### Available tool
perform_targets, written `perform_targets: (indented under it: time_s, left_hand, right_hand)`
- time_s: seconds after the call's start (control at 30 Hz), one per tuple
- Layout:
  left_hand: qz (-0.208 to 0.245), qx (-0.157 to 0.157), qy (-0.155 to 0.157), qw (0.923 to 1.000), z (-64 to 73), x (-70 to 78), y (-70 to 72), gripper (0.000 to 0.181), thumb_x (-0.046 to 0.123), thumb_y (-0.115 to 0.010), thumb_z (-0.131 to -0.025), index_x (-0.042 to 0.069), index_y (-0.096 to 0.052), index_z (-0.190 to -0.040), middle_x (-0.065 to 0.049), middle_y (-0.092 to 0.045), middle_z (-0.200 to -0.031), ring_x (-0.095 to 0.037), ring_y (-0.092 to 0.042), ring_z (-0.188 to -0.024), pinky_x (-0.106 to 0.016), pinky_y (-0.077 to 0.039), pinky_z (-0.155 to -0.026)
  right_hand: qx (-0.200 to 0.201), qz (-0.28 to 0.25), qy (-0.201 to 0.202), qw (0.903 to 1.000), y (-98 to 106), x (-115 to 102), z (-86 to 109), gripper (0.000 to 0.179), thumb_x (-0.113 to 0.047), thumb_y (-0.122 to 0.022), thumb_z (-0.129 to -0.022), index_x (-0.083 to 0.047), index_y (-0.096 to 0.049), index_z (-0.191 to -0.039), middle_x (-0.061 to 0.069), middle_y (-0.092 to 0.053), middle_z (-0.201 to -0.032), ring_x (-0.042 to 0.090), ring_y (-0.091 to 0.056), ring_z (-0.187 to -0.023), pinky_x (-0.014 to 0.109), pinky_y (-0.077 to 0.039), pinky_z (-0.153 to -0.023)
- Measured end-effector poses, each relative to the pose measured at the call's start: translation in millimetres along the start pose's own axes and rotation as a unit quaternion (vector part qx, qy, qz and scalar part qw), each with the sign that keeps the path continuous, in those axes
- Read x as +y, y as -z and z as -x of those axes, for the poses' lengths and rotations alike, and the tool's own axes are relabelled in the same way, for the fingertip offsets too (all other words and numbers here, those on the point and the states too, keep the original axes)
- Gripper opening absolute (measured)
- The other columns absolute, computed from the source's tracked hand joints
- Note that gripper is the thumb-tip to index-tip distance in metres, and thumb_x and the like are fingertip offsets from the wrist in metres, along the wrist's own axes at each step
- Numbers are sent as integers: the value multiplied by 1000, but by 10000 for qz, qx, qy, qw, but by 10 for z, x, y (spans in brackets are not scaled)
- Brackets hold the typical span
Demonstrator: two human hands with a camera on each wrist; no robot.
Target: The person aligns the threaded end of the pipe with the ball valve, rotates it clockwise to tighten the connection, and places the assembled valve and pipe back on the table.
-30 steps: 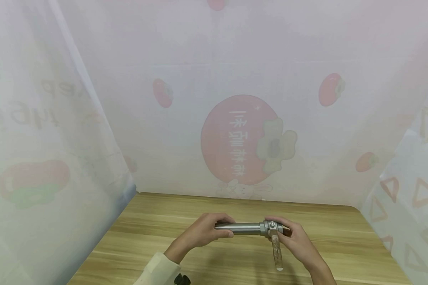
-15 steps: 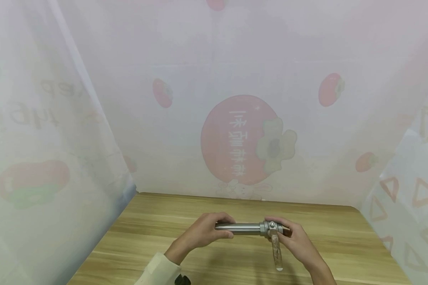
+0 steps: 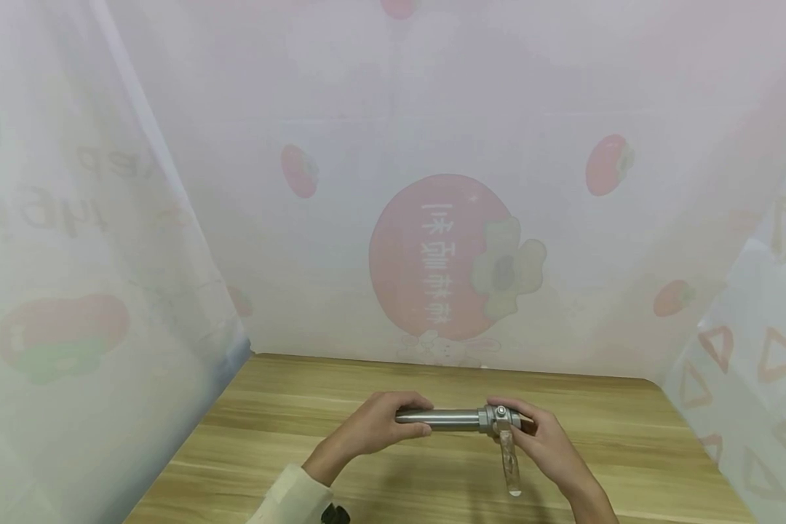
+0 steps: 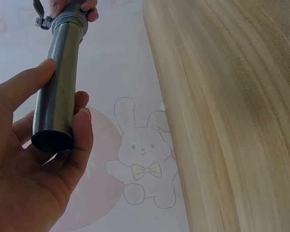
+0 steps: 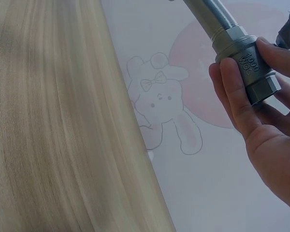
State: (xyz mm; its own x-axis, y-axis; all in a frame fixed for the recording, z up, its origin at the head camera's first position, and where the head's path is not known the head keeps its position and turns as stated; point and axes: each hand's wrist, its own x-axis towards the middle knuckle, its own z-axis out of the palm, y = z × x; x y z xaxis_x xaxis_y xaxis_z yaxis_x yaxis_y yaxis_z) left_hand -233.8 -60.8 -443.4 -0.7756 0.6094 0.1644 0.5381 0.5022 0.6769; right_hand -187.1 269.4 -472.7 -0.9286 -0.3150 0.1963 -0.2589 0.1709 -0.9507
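A smooth steel pipe [image 3: 455, 420] joins a metal ball valve [image 3: 498, 418] at its right end, and both are held level above the table. My left hand [image 3: 373, 426] grips the pipe near its free end, thumb on one side and fingers on the other; the dark end face shows in the left wrist view. Around the valve body [image 5: 250, 65], marked with raised lettering, curl the fingers of my right hand [image 3: 550, 444]. The valve's lever handle [image 3: 509, 462], in brownish wrapping, points toward me. Whether the joint between pipe and valve is tight cannot be seen.
Beneath the hands lies a wood-grain table [image 3: 288, 393]. A pale printed curtain [image 3: 340, 262] with red fruit and a rabbit hangs behind it, and more sheets flank both sides. A small black object [image 3: 335, 514] shows beside the left sleeve.
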Motion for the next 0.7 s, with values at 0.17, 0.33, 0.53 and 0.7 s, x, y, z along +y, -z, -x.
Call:
perform_targets:
  time_s: [0.17, 0.33, 0.53, 0.7]
  left_hand:
    - [141, -105, 63, 9998, 7, -16, 14, 34, 44, -76, -104, 23, -78, -130, 6, -80, -115, -2, -69, -89, -25, -59, -78]
    - [558, -239, 229, 9979, 8, -45, 19, 30, 41, -73, -106, 24, -77, -130, 3, -79, -115, -6, -69, -82, -28, -62, -63]
    - [686, -285, 218, 9970, 6, -51, 22, 30, 40, -69, -109, 23, -77, -132, -1, -79, -120, -7, -69, -87, -28, -63, -62]
    - [713, -348, 230, 9966, 9, -56, 26, 29, 39, -69, -109, 24, -76, -132, 0, -79, -119, -7, -69, -89, -28, -63, -63]
  right_hand:
    - [-15, -46, 58, 10000, 1, -1, 1, 49, -17, -66, -110, 3, -56, -154, 36, -56, -145, 16, -75, -114, 36, -66, -96]
    - [1, -67, 102, 9999, -2, -2, 4, 48, -16, -66, -111, 4, -56, -154, 35, -57, -144, 14, -75, -114, 36, -65, -96]
    - [-8, -35, 70, 10000, -5, -7, 9, 48, -18, -66, -111, 2, -56, -154, 36, -56, -146, 14, -75, -114, 31, -64, -95]
    - [-1, -6, 89, 10000, -1, -3, 8, 48, -18, -66, -111, 2, -57, -154, 36, -56, -146, 15, -75, -114, 31, -64, -94]
